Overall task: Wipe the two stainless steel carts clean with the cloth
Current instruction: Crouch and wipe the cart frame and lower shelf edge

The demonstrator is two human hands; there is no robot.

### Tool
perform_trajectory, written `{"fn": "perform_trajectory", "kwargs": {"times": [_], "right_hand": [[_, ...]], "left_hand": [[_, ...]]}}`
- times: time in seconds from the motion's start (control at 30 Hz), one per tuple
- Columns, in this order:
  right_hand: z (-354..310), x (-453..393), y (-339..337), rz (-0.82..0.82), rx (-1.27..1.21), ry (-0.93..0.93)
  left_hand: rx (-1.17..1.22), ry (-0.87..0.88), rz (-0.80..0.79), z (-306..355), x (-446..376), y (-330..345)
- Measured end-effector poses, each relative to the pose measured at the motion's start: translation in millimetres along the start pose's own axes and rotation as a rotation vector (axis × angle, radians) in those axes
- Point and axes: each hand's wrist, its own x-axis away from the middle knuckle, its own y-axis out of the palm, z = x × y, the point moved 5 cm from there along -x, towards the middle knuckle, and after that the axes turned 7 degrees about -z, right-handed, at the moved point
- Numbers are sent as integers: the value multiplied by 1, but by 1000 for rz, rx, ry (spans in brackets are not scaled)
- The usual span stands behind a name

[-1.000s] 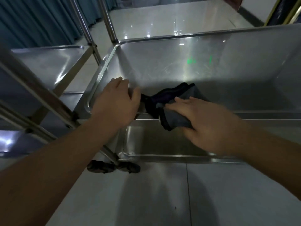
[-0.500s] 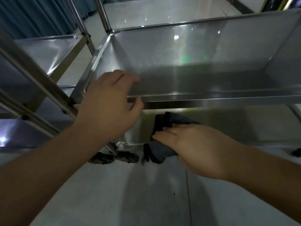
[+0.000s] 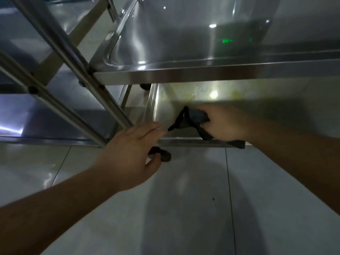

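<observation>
Two stainless steel carts stand side by side. The right cart's upper tray (image 3: 184, 70) is near the top of the view, and its bottom shelf (image 3: 165, 100) lies below. My right hand (image 3: 226, 124) grips a dark grey cloth (image 3: 195, 118) on the bottom shelf, close to its left front corner; part of the cloth hangs over the front rim. My left hand (image 3: 132, 153) reaches with relaxed fingers toward that shelf's front left corner, beside the cart's leg (image 3: 73, 70). The left cart's lower shelf (image 3: 46, 115) lies to the left.
A dark caster wheel (image 3: 163, 155) sits under my left hand's fingers on the glossy tiled floor (image 3: 184, 208). The slanted legs of both carts cross the upper left. Yellowish stains show on the bottom shelf behind the cloth.
My right hand carried the cloth from the upper tray down onto the bottom shelf. My left hand left the upper tray's rim and dropped to the bottom corner. The view tilted downward.
</observation>
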Motion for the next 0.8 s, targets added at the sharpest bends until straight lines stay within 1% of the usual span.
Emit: {"fn": "perform_trajectory", "kwargs": {"times": [0.13, 0.2, 0.3, 0.4, 0.5, 0.57, 0.6, 0.67, 0.73, 0.77, 0.8], "right_hand": [[8, -38, 6, 33, 19, 96], [6, -55, 6, 73, 10, 129], [-2, -80, 3, 172, -21, 193], [-15, -109, 4, 277, 40, 189], [-26, -134, 18, 359, -38, 238], [-32, -152, 39, 329, -94, 214], [-35, -160, 53, 277, -112, 198], [-36, -173, 90, 89, -121, 176], [-35, -179, 129, -125, -26, 124], [-33, -180, 143, -167, 51, 75], [-31, -177, 152, -161, 108, 17]], "left_hand": [[-39, -32, -159, -36, 0, 33], [-43, -44, -204, -53, -2, 44], [13, -140, -249, -81, -5, 59], [199, -334, -271, -110, -3, 77], [426, -527, -325, -132, -2, 93], [553, -580, -263, -140, -5, 99], [604, -595, -201, -143, -7, 99], [710, -600, -55, -146, -16, 97], [829, -585, 100, -145, -27, 97], [874, -581, 183, -145, -33, 97], [914, -575, 263, -144, -39, 98]]}}
